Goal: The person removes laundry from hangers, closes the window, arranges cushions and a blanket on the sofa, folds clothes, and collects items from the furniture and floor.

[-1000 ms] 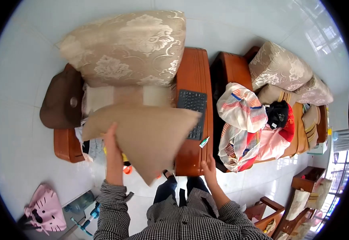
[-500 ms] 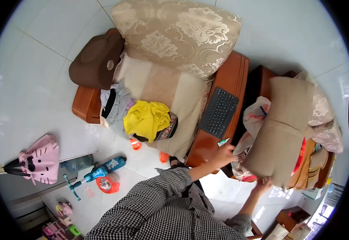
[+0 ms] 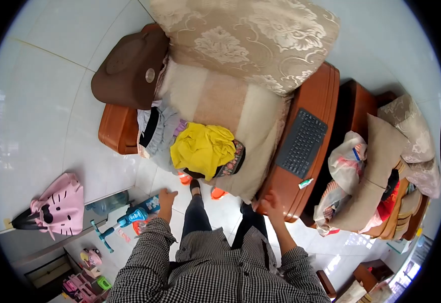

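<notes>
My left hand hangs in front of the seat, above a blue kick scooter, with nothing in it and its fingers apart. By the front end of the wooden armrest is my right hand, empty, with loosely bent fingers. On the sofa seat in front of me lies a crumpled yellow garment. Grey clothing is heaped to its left. A tan cushion leans on the neighbouring seat to the right, apart from both hands, beside a clear plastic bag.
A black keyboard and a small green-and-white tube lie on the armrest. A brown case sits on the left armrest. Orange slippers are on the floor by my feet. A pink bag is at the left.
Both hands have left the tan cushion and moved left; it now leans deeper into the right-hand seat. My body and view have turned to face the sofa with the yellow garment.
</notes>
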Available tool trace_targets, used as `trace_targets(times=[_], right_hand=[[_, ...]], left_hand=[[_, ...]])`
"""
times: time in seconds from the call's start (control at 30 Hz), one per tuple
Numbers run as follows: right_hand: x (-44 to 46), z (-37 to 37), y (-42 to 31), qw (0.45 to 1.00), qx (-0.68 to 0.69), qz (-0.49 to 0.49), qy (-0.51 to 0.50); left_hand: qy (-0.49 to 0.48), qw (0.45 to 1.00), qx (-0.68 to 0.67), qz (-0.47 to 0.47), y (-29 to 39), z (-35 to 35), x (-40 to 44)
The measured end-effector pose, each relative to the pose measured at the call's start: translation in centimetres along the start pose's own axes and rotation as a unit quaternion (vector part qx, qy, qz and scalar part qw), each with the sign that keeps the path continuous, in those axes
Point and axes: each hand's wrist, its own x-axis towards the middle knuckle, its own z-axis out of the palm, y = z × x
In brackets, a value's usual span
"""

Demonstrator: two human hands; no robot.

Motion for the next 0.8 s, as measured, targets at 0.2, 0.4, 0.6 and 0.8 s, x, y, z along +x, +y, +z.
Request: trace_targets(times=[0.2,0.4,0.6,0.8], right_hand=[[10.2,12.1,3.4,0.994,-0.006,0.106,0.004],[16.1,23.5,3.7,0.982,0.175,-0.015,0.076],[16.7,32.4,4.1,0.974,0.224,-0.002,0.029],[14.1,28.2,-2.6,0.995,0.066,0.006,0.069]], left_hand=[[0.047,0.974,-0.035,0.22,4.1,-1.8,19.0],[0.078,0.971,-0.027,0.225,10.7,-4.6,30.1],[-0.311,0.928,-0.202,-0.023,11.4,3.6,21.2],[-0.483,0.795,-0.301,-0.208,13.5,1.9,9.8]])
